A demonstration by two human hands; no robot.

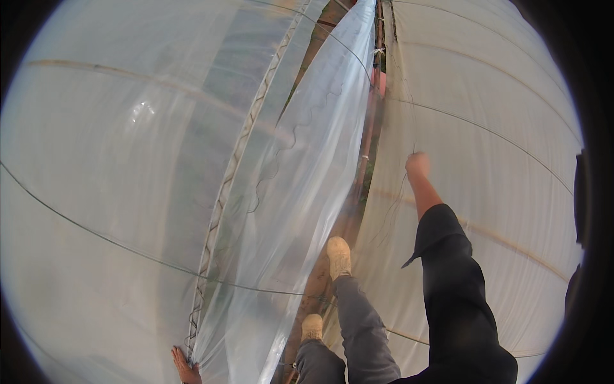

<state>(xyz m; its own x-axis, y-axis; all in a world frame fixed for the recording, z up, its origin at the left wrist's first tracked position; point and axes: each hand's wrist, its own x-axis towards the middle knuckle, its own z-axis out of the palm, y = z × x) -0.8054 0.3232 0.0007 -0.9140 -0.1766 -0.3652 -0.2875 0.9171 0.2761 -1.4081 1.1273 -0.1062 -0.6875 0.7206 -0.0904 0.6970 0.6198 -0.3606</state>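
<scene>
Black sleeve [454, 288] extends up from the lower edge to the right hand [417, 165], whose fingers are closed around a thin wire [403, 185] in front of the whitish sheeting [505, 173]. Left hand [185, 369], grip wide with fingers extended, lies beside the lower end of a long rail [245, 131] carrying zigzag wire [205, 259]. Loose clear film [310, 179] spans between this rail and the tan shoes [338, 257].

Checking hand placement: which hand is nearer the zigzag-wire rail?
The left hand, at the lower end of the rail; the right hand is far to its right.
</scene>
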